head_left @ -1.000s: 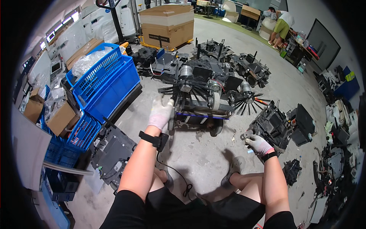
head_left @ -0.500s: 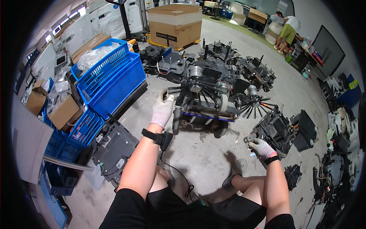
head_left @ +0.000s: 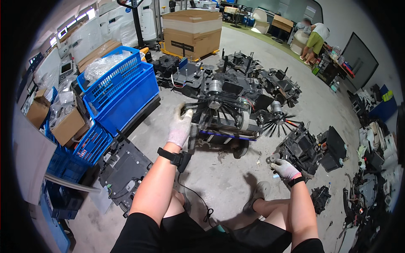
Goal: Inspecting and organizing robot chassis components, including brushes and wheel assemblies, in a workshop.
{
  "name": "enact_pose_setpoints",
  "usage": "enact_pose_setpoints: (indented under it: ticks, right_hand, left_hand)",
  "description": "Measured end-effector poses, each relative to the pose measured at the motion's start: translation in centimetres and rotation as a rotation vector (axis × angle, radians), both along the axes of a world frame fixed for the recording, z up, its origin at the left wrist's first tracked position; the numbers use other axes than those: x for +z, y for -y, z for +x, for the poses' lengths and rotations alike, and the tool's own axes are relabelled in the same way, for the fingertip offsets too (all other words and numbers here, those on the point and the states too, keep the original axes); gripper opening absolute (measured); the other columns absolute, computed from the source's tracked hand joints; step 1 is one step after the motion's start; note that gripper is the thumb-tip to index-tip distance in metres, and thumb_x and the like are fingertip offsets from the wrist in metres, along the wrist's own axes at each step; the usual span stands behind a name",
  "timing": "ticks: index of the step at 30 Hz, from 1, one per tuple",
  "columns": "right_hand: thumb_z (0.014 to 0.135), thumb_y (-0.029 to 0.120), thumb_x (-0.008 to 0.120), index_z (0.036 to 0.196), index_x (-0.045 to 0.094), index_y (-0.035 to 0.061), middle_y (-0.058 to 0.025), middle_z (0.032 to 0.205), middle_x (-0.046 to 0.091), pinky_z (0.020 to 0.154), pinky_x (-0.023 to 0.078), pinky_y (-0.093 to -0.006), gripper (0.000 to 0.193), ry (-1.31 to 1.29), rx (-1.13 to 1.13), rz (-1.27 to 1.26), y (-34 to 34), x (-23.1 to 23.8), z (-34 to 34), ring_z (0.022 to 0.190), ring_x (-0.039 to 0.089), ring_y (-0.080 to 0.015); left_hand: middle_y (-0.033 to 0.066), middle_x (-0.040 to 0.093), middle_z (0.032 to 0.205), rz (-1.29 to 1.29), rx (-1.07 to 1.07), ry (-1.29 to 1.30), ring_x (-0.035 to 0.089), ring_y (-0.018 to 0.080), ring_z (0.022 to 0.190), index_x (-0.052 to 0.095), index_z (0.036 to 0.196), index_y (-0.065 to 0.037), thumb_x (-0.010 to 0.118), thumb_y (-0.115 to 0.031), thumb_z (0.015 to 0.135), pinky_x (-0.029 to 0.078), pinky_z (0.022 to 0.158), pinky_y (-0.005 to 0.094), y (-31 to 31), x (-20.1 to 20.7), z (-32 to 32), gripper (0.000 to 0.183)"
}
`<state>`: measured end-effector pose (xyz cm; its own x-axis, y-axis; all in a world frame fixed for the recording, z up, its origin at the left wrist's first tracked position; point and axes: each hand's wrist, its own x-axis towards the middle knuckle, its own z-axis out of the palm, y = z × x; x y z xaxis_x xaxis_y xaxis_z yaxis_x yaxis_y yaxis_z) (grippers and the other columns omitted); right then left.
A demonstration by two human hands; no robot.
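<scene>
In front of me stands a wheeled machine chassis [head_left: 228, 137], dark, with a round black-bristled brush [head_left: 215, 103] on its near end. My left hand [head_left: 180, 125], in a pale work glove, is at the brush's left side, fingers bent around the tips of its bristles. Some bristles look smeared. Lower right, my gloved right hand [head_left: 287, 170] pinches a small grey flat part [head_left: 272, 159] that seems to have a round end. It is held over the floor, beside a dark plastic housing [head_left: 300, 145].
More stripped chassis [head_left: 242, 63] lie behind. Blue crates [head_left: 122, 95] are stacked left, a large carton [head_left: 192, 36] farther back. A flat dark panel [head_left: 124, 168] lies near my left arm. Loose parts [head_left: 358, 206] line the right. Two people [head_left: 314, 38] are at the far right.
My left hand has closed on the bristles at the brush's left side, and the brush has shifted slightly. My right hand still holds the grey part. The whole view has shifted slightly.
</scene>
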<state>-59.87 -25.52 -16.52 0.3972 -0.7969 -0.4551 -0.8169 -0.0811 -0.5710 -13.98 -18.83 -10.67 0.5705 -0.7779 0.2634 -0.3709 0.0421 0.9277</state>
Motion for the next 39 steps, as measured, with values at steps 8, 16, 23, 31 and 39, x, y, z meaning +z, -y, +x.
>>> enact_pose_setpoints:
  ticks: [8, 16, 23, 31, 39]
  right_hand:
    - [0.095, 0.037, 0.058, 0.107, 0.063, -0.0038, -0.0139, 0.092, 0.069, 0.075, 0.052, -0.0361, 0.043, -0.028, 0.012, -0.029, 0.1, -0.2, -0.3, 0.079, 0.067, -0.0213]
    - [0.094, 0.039, 0.057, 0.110, 0.062, -0.0041, -0.0155, 0.096, 0.069, 0.078, 0.052, -0.0363, 0.046, -0.039, 0.014, -0.015, 0.3, -0.8, -1.0, 0.084, 0.066, -0.0235]
    - [0.095, 0.036, 0.058, 0.107, 0.063, -0.0035, -0.0114, 0.091, 0.068, 0.074, 0.051, -0.0344, 0.041, -0.005, -0.023, -0.029, 0.5, -1.6, -1.3, 0.082, 0.064, -0.0188]
    - [0.094, 0.043, 0.057, 0.111, 0.064, -0.0019, -0.0171, 0.099, 0.070, 0.080, 0.051, -0.0382, 0.049, -0.015, 0.006, 0.007, 0.8, -2.1, -1.7, 0.086, 0.067, -0.0275]
    - [0.072, 0.045, 0.082, 0.154, 0.011, 0.0047, -0.0294, 0.152, 0.025, 0.076, 0.060, -0.0391, 0.116, 0.157, -0.345, -0.118, -1.0, 2.0, 0.7, 0.122, 0.054, -0.0374]
  left_hand:
    - [0.0178, 0.065, 0.116, 0.056, 0.038, 0.000, 0.062, 0.0249, 0.110, 0.045, 0.139, -0.001, 0.059, -0.025, 0.095, 0.047, 0.095, 0.0336, 0.3, -0.1, -0.5, 0.052]
    - [0.0199, 0.060, 0.125, 0.070, 0.027, 0.000, 0.059, 0.0270, 0.116, 0.047, 0.136, 0.000, 0.059, -0.022, 0.095, 0.045, 0.099, 0.0345, 0.3, 0.1, -0.5, 0.048]
    - [0.0229, 0.061, 0.126, 0.022, 0.041, 0.063, 0.058, 0.0332, 0.119, 0.052, 0.133, 0.003, 0.058, -0.028, 0.094, 0.042, 0.102, 0.0374, 0.3, -0.5, 0.1, 0.049]
    - [0.0270, 0.068, 0.104, 0.617, -0.709, 0.399, 0.066, 0.0376, 0.102, 0.058, 0.120, 0.004, 0.057, -0.041, 0.091, 0.049, 0.091, 0.0410, -1.3, -1.0, -0.8, 0.054]
    - [0.0219, 0.069, 0.106, 0.636, -0.739, 0.479, 0.066, 0.0350, 0.101, 0.059, 0.123, 0.001, 0.059, -0.040, 0.091, 0.049, 0.090, 0.0393, -1.2, -2.2, -1.3, 0.053]
